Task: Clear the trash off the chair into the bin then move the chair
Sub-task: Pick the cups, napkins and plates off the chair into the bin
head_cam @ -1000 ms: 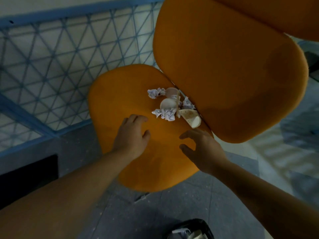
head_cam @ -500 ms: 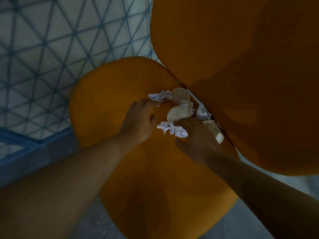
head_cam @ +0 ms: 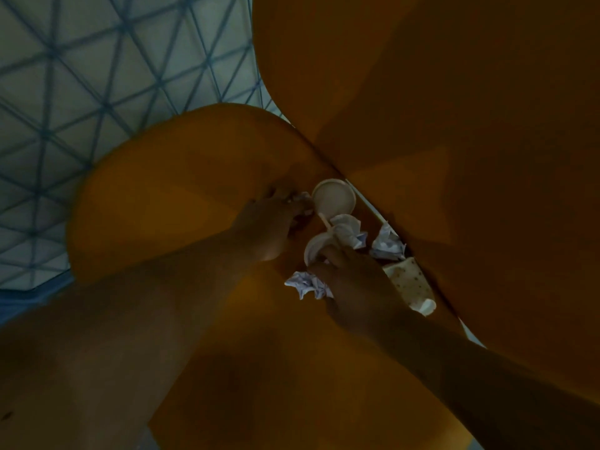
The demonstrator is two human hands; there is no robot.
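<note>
— Two hands on the trash, then?
— Yes. Both reach onto the orange chair (head_cam: 168, 203), where the litter sits on the seat against the backrest. The left hand (head_cam: 269, 222) curls its fingertips on a bit of crumpled paper (head_cam: 303, 198) beside a round white lid (head_cam: 332, 198). Whether it truly grips, I cannot tell.
— And the other?
— The right hand (head_cam: 354, 280) lies fingers-down over a white cup (head_cam: 316, 250), with a paper wad (head_cam: 306, 284) touching it; its grip is hidden too.
— Anything else there?
— More crumpled paper (head_cam: 388, 243) and a speckled paper cup (head_cam: 410, 285) lying on its side.
</note>
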